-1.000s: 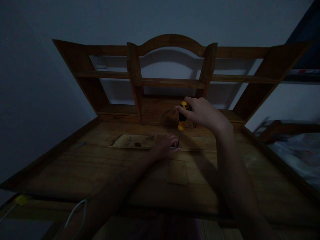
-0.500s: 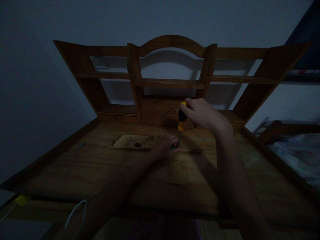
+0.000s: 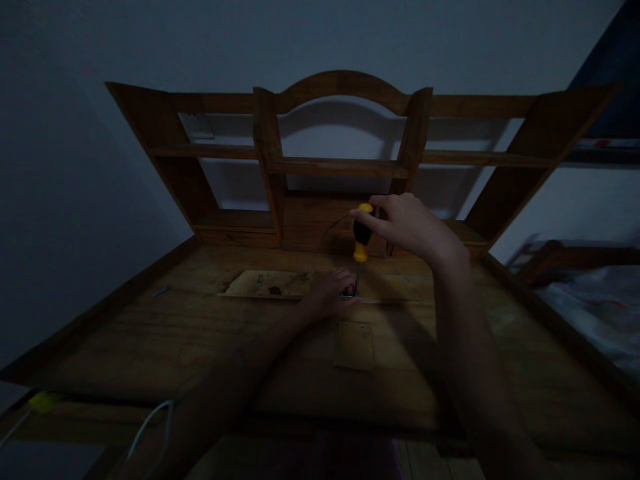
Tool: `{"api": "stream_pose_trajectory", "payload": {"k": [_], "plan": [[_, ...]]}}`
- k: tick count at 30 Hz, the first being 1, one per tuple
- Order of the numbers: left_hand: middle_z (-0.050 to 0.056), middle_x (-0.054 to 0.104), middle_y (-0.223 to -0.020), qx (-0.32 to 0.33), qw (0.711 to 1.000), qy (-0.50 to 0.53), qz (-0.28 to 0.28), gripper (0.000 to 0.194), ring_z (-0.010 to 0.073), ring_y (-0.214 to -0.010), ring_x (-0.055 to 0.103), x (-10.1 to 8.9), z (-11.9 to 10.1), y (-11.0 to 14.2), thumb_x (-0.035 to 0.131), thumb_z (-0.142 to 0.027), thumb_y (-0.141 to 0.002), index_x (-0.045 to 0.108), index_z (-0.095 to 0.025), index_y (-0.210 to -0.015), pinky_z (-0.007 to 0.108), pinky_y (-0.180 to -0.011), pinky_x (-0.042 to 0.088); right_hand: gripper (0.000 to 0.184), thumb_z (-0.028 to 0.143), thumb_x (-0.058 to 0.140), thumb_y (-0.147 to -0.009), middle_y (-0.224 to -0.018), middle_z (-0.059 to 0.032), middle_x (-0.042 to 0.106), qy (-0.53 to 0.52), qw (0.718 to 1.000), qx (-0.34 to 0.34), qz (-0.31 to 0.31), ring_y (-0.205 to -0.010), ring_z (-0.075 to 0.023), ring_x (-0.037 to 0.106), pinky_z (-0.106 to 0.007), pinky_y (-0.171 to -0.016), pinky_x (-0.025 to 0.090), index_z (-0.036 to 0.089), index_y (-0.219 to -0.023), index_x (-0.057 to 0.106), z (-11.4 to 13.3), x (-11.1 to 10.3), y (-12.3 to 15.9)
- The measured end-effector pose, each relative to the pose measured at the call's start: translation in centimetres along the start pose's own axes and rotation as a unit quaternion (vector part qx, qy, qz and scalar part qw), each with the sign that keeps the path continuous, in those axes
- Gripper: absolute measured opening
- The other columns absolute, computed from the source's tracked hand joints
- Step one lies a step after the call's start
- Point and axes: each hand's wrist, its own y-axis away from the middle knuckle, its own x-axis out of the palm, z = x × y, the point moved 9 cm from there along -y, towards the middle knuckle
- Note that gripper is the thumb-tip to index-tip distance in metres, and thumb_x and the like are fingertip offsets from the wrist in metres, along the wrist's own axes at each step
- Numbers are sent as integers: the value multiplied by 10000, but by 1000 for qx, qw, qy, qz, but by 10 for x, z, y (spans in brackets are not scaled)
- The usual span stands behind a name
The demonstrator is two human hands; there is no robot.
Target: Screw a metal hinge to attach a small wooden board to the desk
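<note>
The yellow-and-black screwdriver (image 3: pixel 361 233) with a slim metal shaft stood nearly upright over the middle of the brown wooden desktop (image 3: pixel 200 340), its top leaning slightly to the right, its tip down at a small shiny metal-looking piece (image 3: pixel 346 295). Your right hand (image 3: pixel 413 223) gripped the handle near its top between thumb and fingers. Compared with half a second before, your thumb reached farther across the handle, and the handle had shifted slightly left while the tip stayed at the same spot. That suggested you were turning the screwdriver or renewing your hold, with work at that spot continuing.

Your left hand (image 3: pixel 327 293) had not moved noticeably; its bent fingers lay beside the tip, though I could not tell whether they pinched the metal-looking piece or only steadied it. Left of that hand ran a pale, rough wooden strip (image 3: pixel 270 283); nearer you lay a flat, squarish wooden plate (image 3: pixel 354 347). Behind everything stood the brown wooden shelf unit (image 3: pixel 340 165).
</note>
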Motion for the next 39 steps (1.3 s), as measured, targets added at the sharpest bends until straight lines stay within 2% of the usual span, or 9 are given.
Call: {"api": "stream_pose_trajectory", "payload": {"k": [6,12,16,19,24,29,32,39], "plan": [[33,598,-916,-6,1000,6,9,291,187,-884,556,3,3,0,671,-403,-962,510,-196,-838,298,-757,436,535,627,447,-1015,-849,-110,727,9,1000,9,4,-738,-224,636,-333,-652,352,168,-937,710,-2,1,-2],[37,602,-910,-4,1000,9,4,291,187,-882,558,1,0,-1,675,-405,-959,517,-193,-839,299,-756,437,546,650,447,-1004,-872,-119,728,18,1000,8,5,-789,-250,660,-336,-685,395,173,-927,699,0,1,-1],[32,589,-907,-8,1000,10,8,281,183,-879,552,2,1,0,666,-402,-964,524,-192,-843,297,-758,434,412,520,475,-1023,-993,-136,739,12,1000,3,-5,-895,-276,682,-346,-749,434,157,-1093,656,1,2,-2],[29,586,-902,-11,1000,5,8,274,179,-878,552,3,3,0,673,-396,-960,531,-190,-848,294,-761,431,331,404,498,-1004,-1082,-145,735,-18,1000,-14,14,-994,-282,683,-351,-835,458,149,-1167,632,2,8,-3],[28,595,-914,-8,1000,9,5,279,176,-873,551,2,1,0,666,-396,-965,524,-191,-840,291,-762,429,373,295,548,-913,-1215,-141,716,-53,997,-44,21,-1115,-286,663,-356,-959,454,142,-1242,631,7,9,-3],[26,596,-901,-8,1000,-1,4,271,178,-864,551,1,0,0,699,-364,-943,521,-191,-834,287,-743,417,337,284,535,-935,-1139,-130,732,-56,997,-48,21,-1041,-276,680,-349,-897,464,148,-1227,633,12,8,-1],[27,593,-904,1,1000,-3,-2,271,179,-869,550,0,-1,0,691,-373,-948,522,-190,-841,289,-746,419,297,364,532,-984,-1084,-131,731,-40,998,-38,18,-997,-270,679,-345,-848,460,157,-1177,625,10,9,-1],[24,598,-912,-10,1000,5,6,251,173,-860,558,1,0,0,692,-355,-945,529,-192,-844,286,-741,420,384,528,503,-1014,-990,-131,727,16,1000,-5,18,-930,-286,685,-347,-753,446,176,-1105,626,0,11,-1]]}}
